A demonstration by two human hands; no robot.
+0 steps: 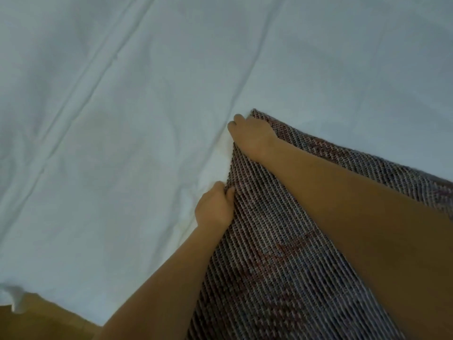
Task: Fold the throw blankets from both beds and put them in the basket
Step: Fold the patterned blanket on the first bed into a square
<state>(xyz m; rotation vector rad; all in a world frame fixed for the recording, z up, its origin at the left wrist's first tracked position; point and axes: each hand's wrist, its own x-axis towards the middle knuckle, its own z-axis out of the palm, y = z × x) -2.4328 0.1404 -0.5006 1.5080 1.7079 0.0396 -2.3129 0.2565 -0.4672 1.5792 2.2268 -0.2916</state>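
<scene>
Two bare forearms enter from 5 and 6 o'clock, sleeveless as far as the frame edge. The left hand [215,207] and right hand [252,136] carry no rings, watch or bands. Fingers are short, nails too blurred to judge.

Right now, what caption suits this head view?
Both hands, left hand and right hand, grip a woven blanket edge on a white bed.

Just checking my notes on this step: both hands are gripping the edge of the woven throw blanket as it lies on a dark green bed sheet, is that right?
Not quite: the bed sheet is white, not dark green. The head view shows it plainly. The rest holds: the left hand and the right hand each have a grip on the edge of the woven throw blanket lying on it.
</scene>
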